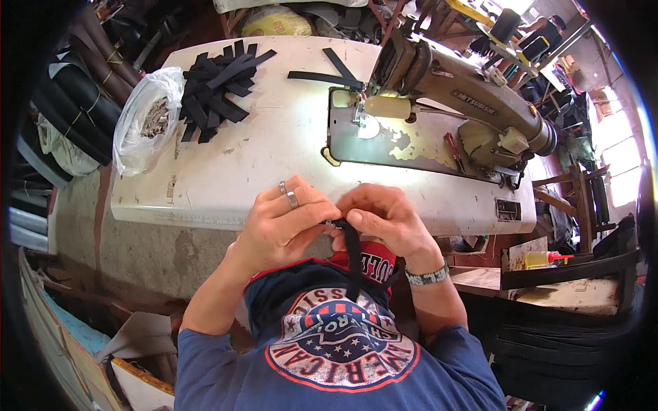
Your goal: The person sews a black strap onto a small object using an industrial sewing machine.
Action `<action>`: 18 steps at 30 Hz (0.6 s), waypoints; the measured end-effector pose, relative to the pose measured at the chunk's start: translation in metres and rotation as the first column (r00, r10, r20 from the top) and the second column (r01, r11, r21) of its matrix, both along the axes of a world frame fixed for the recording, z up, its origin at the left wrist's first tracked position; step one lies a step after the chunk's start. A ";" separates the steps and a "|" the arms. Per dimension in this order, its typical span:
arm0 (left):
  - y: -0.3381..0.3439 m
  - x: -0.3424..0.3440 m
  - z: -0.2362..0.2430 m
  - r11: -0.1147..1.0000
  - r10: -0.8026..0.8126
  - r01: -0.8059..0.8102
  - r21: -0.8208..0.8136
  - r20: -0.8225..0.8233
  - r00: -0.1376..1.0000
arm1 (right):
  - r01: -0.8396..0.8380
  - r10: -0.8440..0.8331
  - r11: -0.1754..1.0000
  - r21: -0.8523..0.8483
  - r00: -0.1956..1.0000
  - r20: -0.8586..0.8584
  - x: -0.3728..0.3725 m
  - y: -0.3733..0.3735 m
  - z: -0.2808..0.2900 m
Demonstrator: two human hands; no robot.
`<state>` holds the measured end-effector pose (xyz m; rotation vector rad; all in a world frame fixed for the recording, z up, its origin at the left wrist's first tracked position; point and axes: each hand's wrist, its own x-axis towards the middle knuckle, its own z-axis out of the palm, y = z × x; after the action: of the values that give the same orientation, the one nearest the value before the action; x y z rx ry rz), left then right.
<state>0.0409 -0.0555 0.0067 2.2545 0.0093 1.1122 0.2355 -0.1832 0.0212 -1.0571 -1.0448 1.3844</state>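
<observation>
In front of my chest, at the near edge of the table, both hands are brought together. My left hand (282, 218), with rings on two fingers, pinches a small metal piece (330, 225) whose exact shape is mostly covered by the fingers. My right hand (385, 220) is closed on the top of a black strap (353, 264), thumb pressed on it beside the metal piece. The strap's free end dangles against my shirt. Whether the strap is threaded through the metal cannot be told.
A sewing machine (456, 89) occupies the table's right side, with a red-handled tool (452, 151) on its bed. Two black straps (319, 77) lie near its needle. To the left are piled straps (218, 89) and a plastic bag (133, 140) of small metal pieces. Another person (548, 31) is far right.
</observation>
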 end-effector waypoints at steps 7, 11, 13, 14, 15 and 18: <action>-0.001 0.007 -0.015 0.984 0.072 -0.099 0.151 0.172 0.983 | -0.063 0.057 0.996 -0.065 0.994 -0.089 0.003 0.002 -0.001; -0.025 0.017 -0.031 0.881 0.202 -0.091 -0.464 0.196 0.960 | 0.056 -0.053 0.998 0.039 0.996 -0.074 -0.011 -0.003 -0.006; -0.038 0.022 -0.039 0.757 0.195 -0.022 -0.654 0.193 0.962 | 0.246 -0.253 0.956 0.161 0.967 0.029 -0.021 -0.002 -0.012; -0.044 0.025 -0.042 0.597 0.181 0.049 -0.801 0.194 0.964 | 0.242 -0.251 0.957 0.161 0.968 0.033 -0.025 -0.002 -0.015; -0.051 0.025 -0.044 0.389 0.158 0.178 -0.904 0.256 0.954 | 0.301 -0.303 0.938 0.173 0.953 -0.015 -0.028 -0.001 -0.018; -0.057 0.027 -0.044 0.185 0.144 0.107 -0.977 0.134 0.980 | 0.402 -0.408 0.893 0.201 0.913 -0.012 -0.032 0.001 -0.025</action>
<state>0.0676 -0.1126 -0.0375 0.8934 0.5444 0.8799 0.2040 -0.1821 -0.0037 -1.0759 -0.8994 0.9082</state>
